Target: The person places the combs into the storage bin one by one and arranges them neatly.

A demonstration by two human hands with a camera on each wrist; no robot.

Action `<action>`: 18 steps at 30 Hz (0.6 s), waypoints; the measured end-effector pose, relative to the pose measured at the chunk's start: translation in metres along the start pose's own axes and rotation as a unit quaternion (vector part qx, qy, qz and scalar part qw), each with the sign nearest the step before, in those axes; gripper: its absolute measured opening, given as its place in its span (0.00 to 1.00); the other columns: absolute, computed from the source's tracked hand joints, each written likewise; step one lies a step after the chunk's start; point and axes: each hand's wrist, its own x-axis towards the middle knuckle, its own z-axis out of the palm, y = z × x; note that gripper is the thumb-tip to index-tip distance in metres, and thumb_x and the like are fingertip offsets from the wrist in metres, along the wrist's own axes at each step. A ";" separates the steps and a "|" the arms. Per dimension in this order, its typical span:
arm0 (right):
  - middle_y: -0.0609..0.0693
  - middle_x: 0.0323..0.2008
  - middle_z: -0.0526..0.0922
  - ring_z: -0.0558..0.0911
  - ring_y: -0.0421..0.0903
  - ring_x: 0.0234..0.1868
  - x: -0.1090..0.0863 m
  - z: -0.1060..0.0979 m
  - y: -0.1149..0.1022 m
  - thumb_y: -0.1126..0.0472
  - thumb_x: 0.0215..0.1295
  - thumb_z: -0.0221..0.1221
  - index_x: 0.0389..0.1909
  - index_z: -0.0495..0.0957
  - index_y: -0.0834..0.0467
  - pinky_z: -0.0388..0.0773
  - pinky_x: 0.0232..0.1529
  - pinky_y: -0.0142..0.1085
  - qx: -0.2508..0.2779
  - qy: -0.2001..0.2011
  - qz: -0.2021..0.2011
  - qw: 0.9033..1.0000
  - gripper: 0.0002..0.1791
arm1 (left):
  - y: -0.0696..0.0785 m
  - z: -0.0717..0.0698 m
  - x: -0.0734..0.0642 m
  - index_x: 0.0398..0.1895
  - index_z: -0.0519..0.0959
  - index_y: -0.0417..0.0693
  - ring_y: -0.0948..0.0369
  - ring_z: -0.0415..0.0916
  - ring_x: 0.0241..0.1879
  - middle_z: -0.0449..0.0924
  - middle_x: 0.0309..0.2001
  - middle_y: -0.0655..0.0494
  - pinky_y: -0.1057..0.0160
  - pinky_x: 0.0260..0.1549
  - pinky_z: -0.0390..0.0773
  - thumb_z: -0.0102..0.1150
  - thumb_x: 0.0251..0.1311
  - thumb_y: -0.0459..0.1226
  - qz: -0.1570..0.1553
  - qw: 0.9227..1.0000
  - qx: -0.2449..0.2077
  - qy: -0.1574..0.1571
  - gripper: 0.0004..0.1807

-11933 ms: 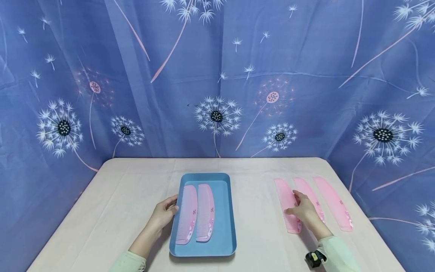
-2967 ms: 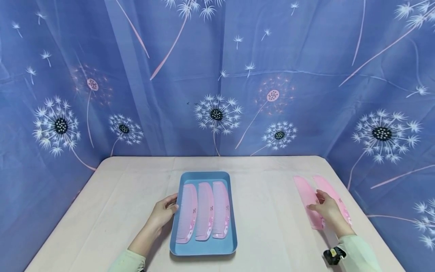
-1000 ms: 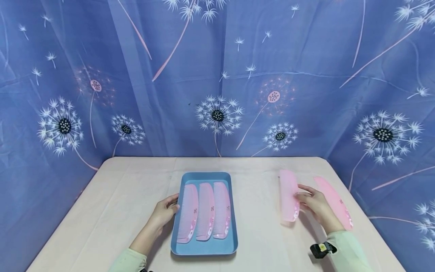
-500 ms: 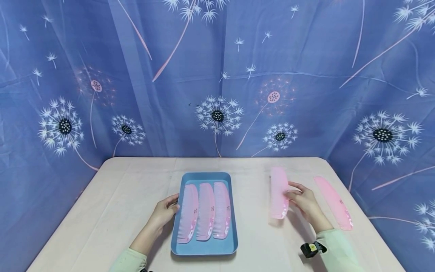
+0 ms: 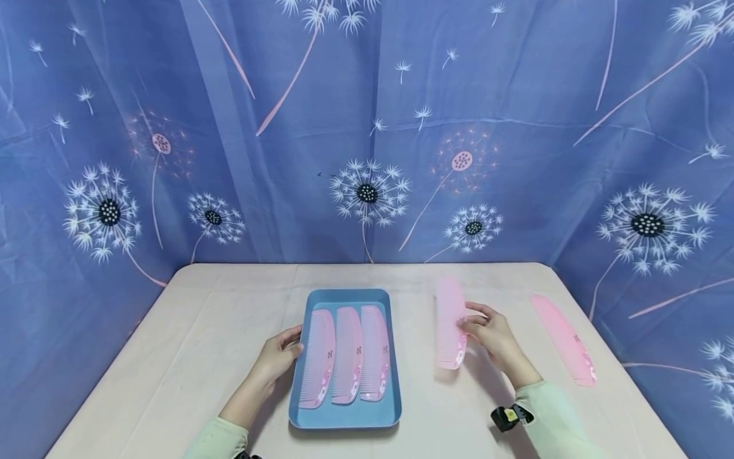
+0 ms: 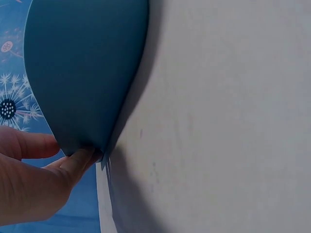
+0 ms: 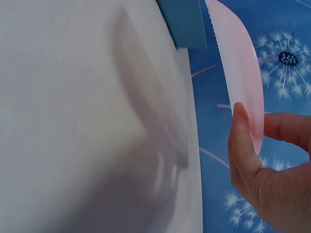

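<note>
My right hand (image 5: pixel 494 335) pinches a pink comb (image 5: pixel 450 324) by its curved back, holding it above the table to the right of the tray. In the right wrist view the comb (image 7: pixel 240 63) is clear of the table, between thumb and fingers. My left hand (image 5: pixel 275 357) grips the left rim of the blue tray (image 5: pixel 344 418); the left wrist view shows the thumb and fingers on the tray's edge (image 6: pixel 92 73). Three pink combs lie side by side in the tray: a left comb (image 5: pixel 317 360), a middle comb (image 5: pixel 347 357) and a right comb (image 5: pixel 374 354).
Another pink comb (image 5: pixel 564 341) lies slanted on the right part of the pale table (image 5: pixel 229 306). A blue curtain (image 5: pixel 287 159) with dandelion prints hangs behind and beside the table. A black wrist device (image 5: pixel 507 417) sits at the right sleeve.
A third comb came into the tray since the oldest frame. My right hand has since lifted another comb from the table and carried it left. The left hand stays at the tray.
</note>
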 end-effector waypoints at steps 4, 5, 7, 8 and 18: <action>0.46 0.31 0.80 0.80 0.36 0.31 0.001 0.010 -0.003 0.76 0.59 0.57 0.66 0.57 0.72 0.82 0.36 0.27 0.018 -0.022 0.002 1.000 0.34 | 0.001 0.001 0.002 0.66 0.65 0.33 0.38 0.61 0.66 0.65 0.65 0.33 0.45 0.62 0.68 0.47 0.63 0.26 0.002 1.000 -0.004 0.003 0.26; 0.47 0.31 0.79 0.80 0.36 0.31 0.001 0.012 -0.003 0.76 0.59 0.56 0.66 0.57 0.72 0.82 0.36 0.28 0.020 -0.025 0.002 0.999 0.34 | 0.001 0.001 0.002 0.66 0.65 0.33 0.38 0.61 0.65 0.65 0.65 0.33 0.45 0.62 0.68 0.48 0.63 0.26 0.002 1.000 -0.005 0.004 0.26; 0.48 0.32 0.78 0.80 0.37 0.31 0.002 0.018 -0.004 0.76 0.59 0.57 0.67 0.57 0.72 0.83 0.35 0.29 0.023 -0.032 0.003 0.999 0.34 | 0.001 0.002 0.002 0.66 0.65 0.32 0.38 0.61 0.65 0.65 0.65 0.32 0.45 0.62 0.68 0.48 0.62 0.26 0.003 1.000 -0.006 0.006 0.26; 0.48 0.32 0.78 0.79 0.37 0.31 0.002 0.020 -0.005 0.76 0.59 0.57 0.67 0.57 0.72 0.83 0.35 0.29 0.024 -0.034 0.002 0.999 0.34 | 0.001 0.002 0.002 0.66 0.65 0.32 0.37 0.61 0.65 0.65 0.65 0.32 0.45 0.62 0.68 0.48 0.62 0.26 0.004 1.000 -0.007 0.007 0.26; 0.51 0.34 0.79 0.80 0.39 0.33 0.003 0.045 -0.009 0.76 0.57 0.58 0.65 0.59 0.71 0.84 0.37 0.32 0.031 -0.058 -0.005 0.998 0.34 | 0.002 0.002 0.002 0.66 0.65 0.32 0.38 0.61 0.66 0.65 0.65 0.33 0.46 0.62 0.68 0.47 0.63 0.26 0.004 1.000 -0.006 0.014 0.26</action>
